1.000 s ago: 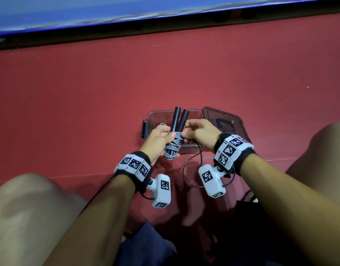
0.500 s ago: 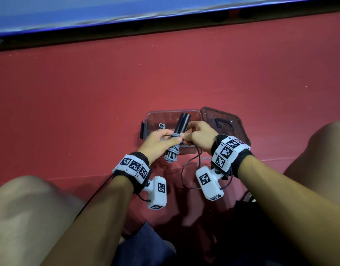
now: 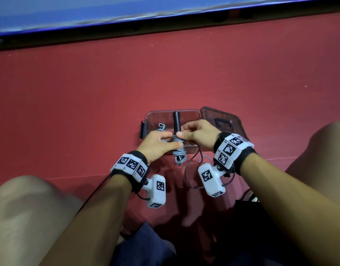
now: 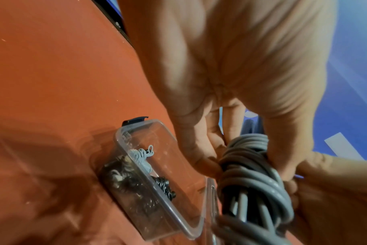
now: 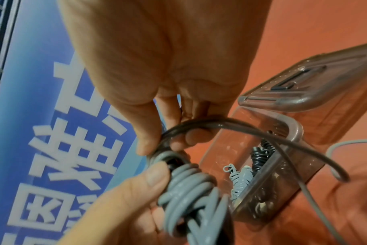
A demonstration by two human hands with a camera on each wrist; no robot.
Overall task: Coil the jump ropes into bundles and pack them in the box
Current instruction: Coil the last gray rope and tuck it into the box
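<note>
Sports hall/gym: red court floor (image 3: 88, 93), blue printed banner (image 5: 52, 116).

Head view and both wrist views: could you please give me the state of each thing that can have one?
Grey jump rope: coiled round its black handles, held above the box's near edge, tail loose.
Box: open, coiled ropes already lying inside.
Lid: off, lying at the box's right.
Left hand: grips the coil.
Right hand: pinches the cord at the top of the coil.
</note>
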